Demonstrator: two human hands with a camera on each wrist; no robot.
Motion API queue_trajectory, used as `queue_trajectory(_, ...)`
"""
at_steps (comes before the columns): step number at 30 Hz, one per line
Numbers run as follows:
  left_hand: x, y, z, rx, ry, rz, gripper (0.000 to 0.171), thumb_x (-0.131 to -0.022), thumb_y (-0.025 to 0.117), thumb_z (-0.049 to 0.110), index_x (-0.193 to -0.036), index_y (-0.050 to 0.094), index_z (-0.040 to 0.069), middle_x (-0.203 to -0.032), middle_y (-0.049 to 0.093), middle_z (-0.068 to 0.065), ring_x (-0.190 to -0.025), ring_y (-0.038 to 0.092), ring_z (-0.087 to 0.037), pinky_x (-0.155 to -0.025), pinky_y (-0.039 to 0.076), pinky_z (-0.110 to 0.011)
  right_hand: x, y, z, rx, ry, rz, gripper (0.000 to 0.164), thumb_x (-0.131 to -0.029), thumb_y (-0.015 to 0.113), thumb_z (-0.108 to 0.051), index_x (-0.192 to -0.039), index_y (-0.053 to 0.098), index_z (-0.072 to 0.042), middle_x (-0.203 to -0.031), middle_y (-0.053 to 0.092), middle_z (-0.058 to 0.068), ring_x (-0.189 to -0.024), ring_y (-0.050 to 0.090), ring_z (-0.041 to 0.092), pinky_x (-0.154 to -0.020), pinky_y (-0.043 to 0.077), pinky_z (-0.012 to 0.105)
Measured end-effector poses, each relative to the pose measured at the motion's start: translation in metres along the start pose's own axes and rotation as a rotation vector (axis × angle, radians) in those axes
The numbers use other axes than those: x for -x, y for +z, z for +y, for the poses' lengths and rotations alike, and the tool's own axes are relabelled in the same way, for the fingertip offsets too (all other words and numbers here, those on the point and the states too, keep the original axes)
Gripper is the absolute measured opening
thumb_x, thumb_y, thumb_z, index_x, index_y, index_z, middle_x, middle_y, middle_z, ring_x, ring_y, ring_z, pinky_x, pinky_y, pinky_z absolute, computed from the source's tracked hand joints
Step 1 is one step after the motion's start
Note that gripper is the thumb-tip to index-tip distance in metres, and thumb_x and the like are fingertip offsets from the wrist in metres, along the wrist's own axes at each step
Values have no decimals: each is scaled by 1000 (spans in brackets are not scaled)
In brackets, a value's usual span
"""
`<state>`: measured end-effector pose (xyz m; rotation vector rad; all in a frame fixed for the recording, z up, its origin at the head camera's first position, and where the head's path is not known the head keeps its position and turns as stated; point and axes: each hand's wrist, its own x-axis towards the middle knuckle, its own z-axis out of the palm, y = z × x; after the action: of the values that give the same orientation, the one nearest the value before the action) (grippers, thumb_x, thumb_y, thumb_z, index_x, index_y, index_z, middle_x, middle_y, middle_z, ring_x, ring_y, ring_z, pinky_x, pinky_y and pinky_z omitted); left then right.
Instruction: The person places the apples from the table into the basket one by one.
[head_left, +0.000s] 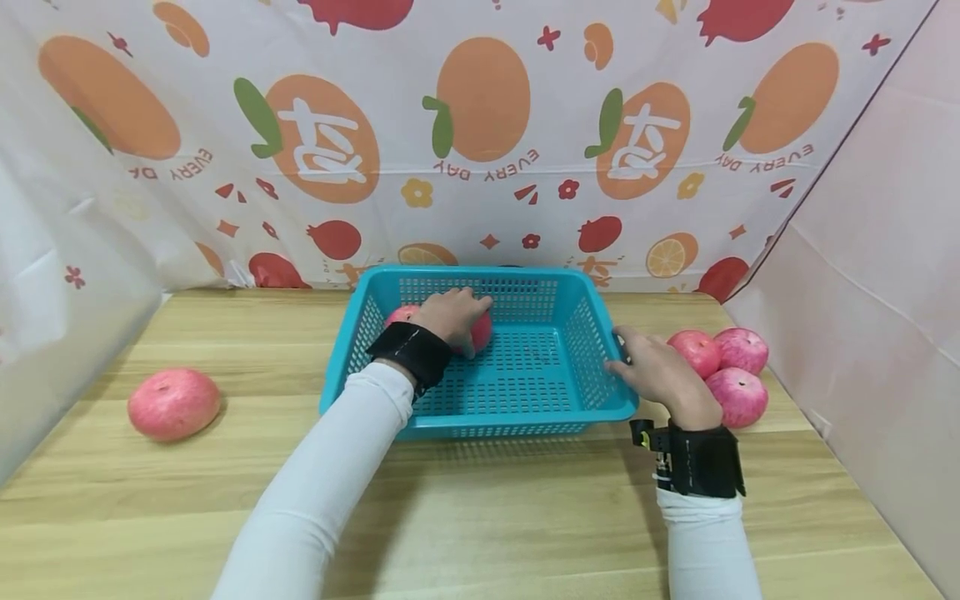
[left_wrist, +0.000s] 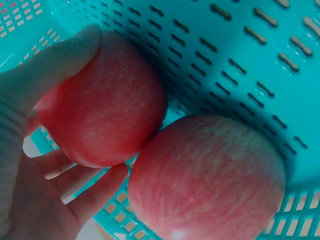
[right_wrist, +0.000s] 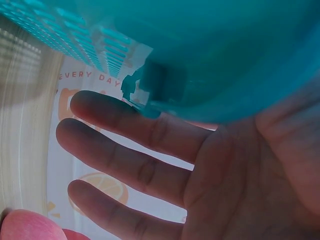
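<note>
Inside the turquoise plastic basket (head_left: 517,421), my left hand (head_left: 453,317) grips a red apple (left_wrist: 110,105). Its thumb lies over the apple and the fingers curl along the other side. A second apple (left_wrist: 210,180), pinkish and streaked, sits against the held one. In the head view the held apple (head_left: 482,332) shows past the fingers, and part of the other apple (head_left: 402,314) shows left of the hand. My right hand (head_left: 663,375) holds the basket's right rim, thumb over it. Three of its fingers (right_wrist: 125,155) extend below the rim in the right wrist view.
On the wooden table (head_left: 525,517), a lone apple (head_left: 174,404) lies left of the basket. Three more apples (head_left: 738,396) cluster just beyond my right hand. A fruit-printed sheet (head_left: 480,225) hangs behind the basket, and a pale wall (head_left: 877,333) stands to the right.
</note>
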<state>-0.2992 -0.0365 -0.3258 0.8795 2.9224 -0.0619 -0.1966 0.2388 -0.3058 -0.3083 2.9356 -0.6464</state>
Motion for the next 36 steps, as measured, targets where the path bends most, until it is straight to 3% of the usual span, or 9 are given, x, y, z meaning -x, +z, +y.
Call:
queue_trajectory(16,-2,4,1,-65,-19,12,82,-66,79,25,-136,38,14,-135,36,-20,-118,34,-35,-87,45,-51,2,-1,-1,3,1,3,60,-86,61,-15,-133,30,6,-112,54,30,-87,58,37,-64,55,45)
queue_trajectory(25,-1,2,0,-52,-13,28,72,-70,75,22,-133,40,15,-133,39,-19,-116,35,-34,-86,46,-51,1,-3,-2,13,-12,1,61,-86,60,-17,-133,29,6,-112,53,31,-89,57,38,-64,55,46)
queue_trajectory(36,3,2,0,-15,-42,-6,77,-72,75,20,-137,35,14,-137,34,-21,-119,33,-36,-90,43,-52,1,-2,-2,15,-8,-3,59,-86,60,-17,-133,30,6,-112,53,31,-90,57,38,-64,54,47)
